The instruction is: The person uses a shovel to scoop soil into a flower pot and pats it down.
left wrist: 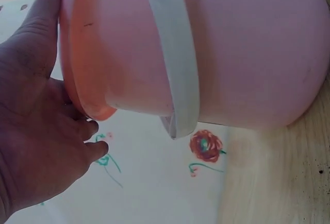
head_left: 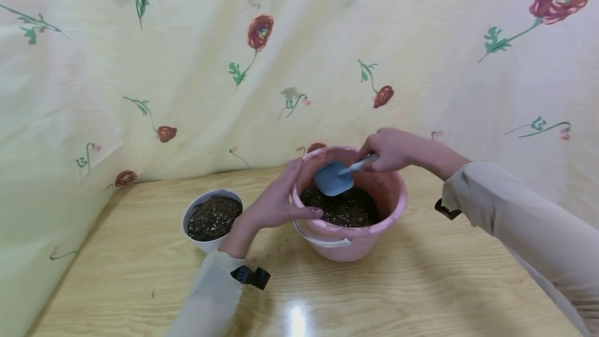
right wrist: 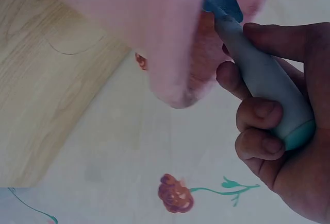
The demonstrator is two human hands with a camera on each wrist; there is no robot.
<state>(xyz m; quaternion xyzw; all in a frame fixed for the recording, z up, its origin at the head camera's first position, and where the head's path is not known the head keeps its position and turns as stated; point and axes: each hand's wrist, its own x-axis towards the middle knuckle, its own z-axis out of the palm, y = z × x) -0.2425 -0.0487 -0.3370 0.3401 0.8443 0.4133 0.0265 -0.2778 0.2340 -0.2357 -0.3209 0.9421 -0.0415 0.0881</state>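
A pink bucket (head_left: 343, 246) with dark soil (head_left: 348, 209) in its bottom stands on the table. My left hand (head_left: 276, 199) holds its left rim, the thumb over the near edge and the fingers along the outer side. In the left wrist view, the hand (left wrist: 41, 105) is against the rim, beside the white bucket handle (left wrist: 178, 54). My right hand (head_left: 390, 150) grips a small hand trowel by its grey handle (right wrist: 268, 80). The blue trowel blade (head_left: 334, 178) is tilted inside the bucket, above the soil.
Left of the bucket stands a white pot (head_left: 187, 212) filled with soil, close to my left forearm. Soil crumbs lie on the wooden table (head_left: 126, 274) between them. A flowered cloth (head_left: 201, 77) hangs behind the table and along its left side.
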